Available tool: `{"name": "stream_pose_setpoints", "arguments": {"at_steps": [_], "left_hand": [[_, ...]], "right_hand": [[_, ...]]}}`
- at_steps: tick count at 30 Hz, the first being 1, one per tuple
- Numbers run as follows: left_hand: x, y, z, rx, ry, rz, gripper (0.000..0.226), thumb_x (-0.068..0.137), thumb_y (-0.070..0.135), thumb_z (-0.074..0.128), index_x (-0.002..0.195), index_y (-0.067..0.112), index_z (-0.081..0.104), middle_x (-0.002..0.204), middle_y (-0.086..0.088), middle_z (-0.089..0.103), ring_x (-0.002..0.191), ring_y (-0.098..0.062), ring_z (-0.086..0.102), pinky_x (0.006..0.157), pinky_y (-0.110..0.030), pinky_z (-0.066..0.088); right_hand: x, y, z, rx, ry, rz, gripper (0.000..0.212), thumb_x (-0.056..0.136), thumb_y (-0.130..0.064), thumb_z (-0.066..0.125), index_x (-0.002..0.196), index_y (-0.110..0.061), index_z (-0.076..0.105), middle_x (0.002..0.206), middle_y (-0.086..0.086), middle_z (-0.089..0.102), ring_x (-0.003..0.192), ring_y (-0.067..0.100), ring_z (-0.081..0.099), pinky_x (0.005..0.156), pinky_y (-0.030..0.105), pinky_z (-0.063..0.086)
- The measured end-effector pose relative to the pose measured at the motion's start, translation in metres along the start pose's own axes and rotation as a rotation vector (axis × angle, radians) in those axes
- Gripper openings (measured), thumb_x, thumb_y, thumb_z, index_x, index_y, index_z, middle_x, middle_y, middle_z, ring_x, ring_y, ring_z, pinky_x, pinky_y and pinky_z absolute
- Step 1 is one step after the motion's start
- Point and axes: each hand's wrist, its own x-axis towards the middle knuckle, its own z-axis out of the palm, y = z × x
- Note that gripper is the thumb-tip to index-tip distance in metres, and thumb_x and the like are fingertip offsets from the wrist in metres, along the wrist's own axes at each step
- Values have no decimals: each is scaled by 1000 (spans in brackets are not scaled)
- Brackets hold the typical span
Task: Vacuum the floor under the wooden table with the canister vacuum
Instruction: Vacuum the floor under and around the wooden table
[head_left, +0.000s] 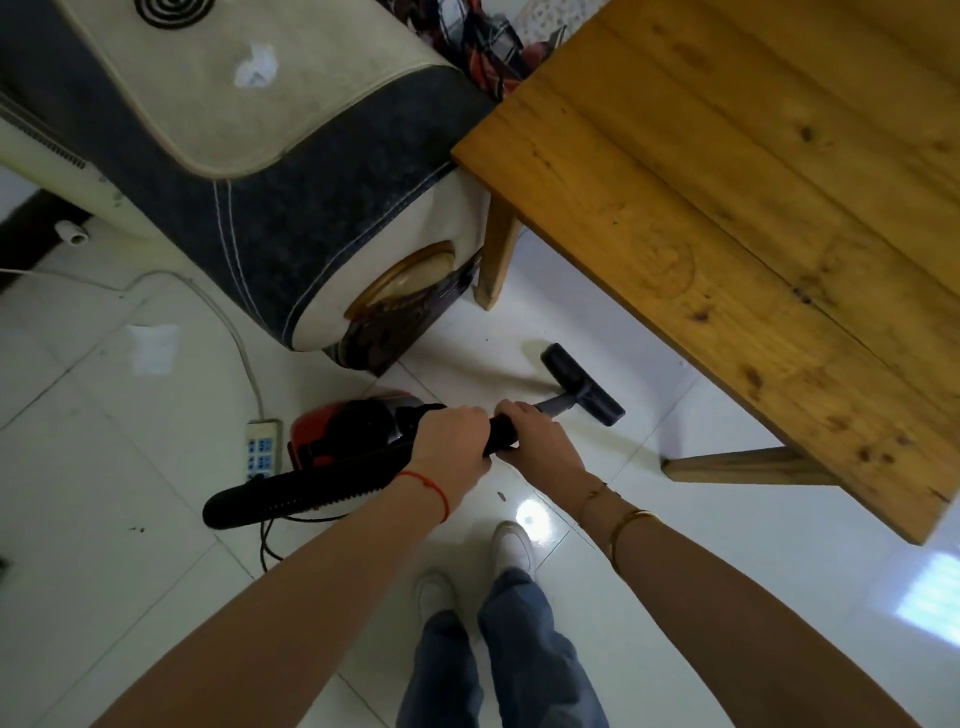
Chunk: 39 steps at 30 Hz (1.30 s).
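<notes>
Two big pieces fill the top of the frame, your wooden table (753, 208) at upper right and a sofa arm (249, 171) at upper left, above the white tiled floor (130, 597). At centre left the red canister vacuum (337, 431) sits on the tiles beside a power strip (261, 449). Your left hand (449, 441) and right hand (540, 441) both have fingers curled tight round the black wand (501, 434), whose floor head (582, 384) rests on the tiles just short of the table's edge.

Sofa arm (291, 218); power strip (261, 450) on tiles.
</notes>
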Motion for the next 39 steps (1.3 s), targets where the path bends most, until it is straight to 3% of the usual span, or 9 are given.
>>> {"name": "stream_pose_setpoints", "arguments": {"at_steps": [10, 20, 29, 34, 39], "left_hand": [[-55, -73, 14, -41, 18, -155, 20, 88, 33, 52, 102, 18, 52, 80, 4, 54, 64, -13, 48, 58, -24, 36], [-63, -113, 19, -144, 20, -276, 26, 84, 41, 55, 96, 18, 51, 77, 3, 54, 71, -17, 61, 58, -27, 44], [-15, -110, 6, -143, 62, -287, 28, 89, 39, 54, 105, 17, 56, 95, -1, 64, 80, -18, 64, 58, -26, 39], [-18, -105, 5, -124, 56, -270, 31, 88, 39, 56, 109, 17, 55, 97, 0, 65, 83, -18, 65, 61, -27, 40], [-40, -110, 13, -86, 30, -210, 34, 88, 46, 56, 110, 20, 53, 97, 1, 64, 83, -17, 63, 64, -27, 43]], "right_hand": [[13, -74, 38, -3, -88, -174, 36, 80, -18, 71, 110, -17, 53, 110, 5, 60, 98, 25, 58, 81, 36, 50], [52, -109, 35, -99, -247, -348, 40, 81, -21, 72, 116, -15, 54, 114, 9, 60, 104, 28, 58, 91, 40, 48], [91, -96, 0, -147, -272, -323, 35, 80, -16, 70, 111, -17, 54, 110, 8, 60, 99, 27, 58, 87, 41, 49], [82, -94, -3, -134, -258, -314, 33, 81, -18, 71, 109, -18, 55, 108, 6, 62, 96, 24, 58, 79, 28, 44], [52, -105, 10, -45, -225, -285, 31, 81, -22, 72, 107, -17, 57, 108, 5, 64, 98, 24, 60, 86, 30, 48]]}}
